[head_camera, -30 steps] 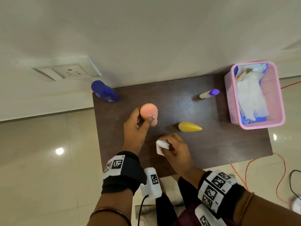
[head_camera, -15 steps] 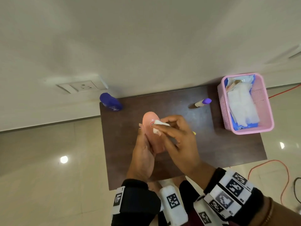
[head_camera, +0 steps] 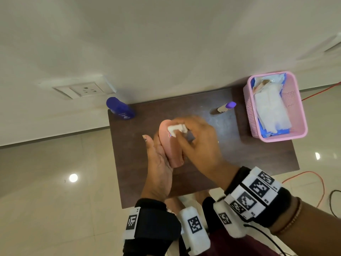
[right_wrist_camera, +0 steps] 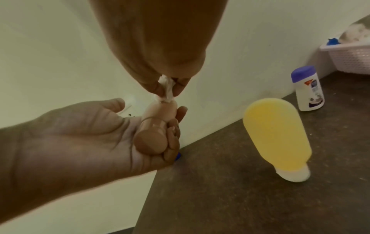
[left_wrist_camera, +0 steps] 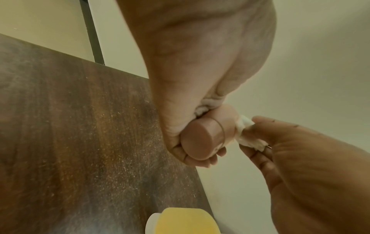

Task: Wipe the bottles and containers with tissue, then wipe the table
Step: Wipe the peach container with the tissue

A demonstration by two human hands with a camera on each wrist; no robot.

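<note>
A second before, the peach bottle (head_camera: 170, 143) had stood on the table (head_camera: 258, 156) under the left hand (head_camera: 158, 163), while the right hand (head_camera: 199, 143) held the tissue (head_camera: 176, 128) low and apart. At this moment the bottle was lifted clear, the left fingers curled round its cap end, and the right fingertips pinched the wadded tissue against its upper body. In my judgement wiping of this first bottle had just begun, with the remaining containers and the tabletop not yet treated.

The yellow bottle (right_wrist_camera: 277, 139) stood inverted on its cap just beside the hands, hidden beneath them in the head view, and could be knocked. The blue bottle (head_camera: 120, 110) stood at the far left corner, the purple-capped bottle (head_camera: 226, 107) near the pink basket (head_camera: 248, 111) holding spare tissue. Fine dust showed on the table surface
</note>
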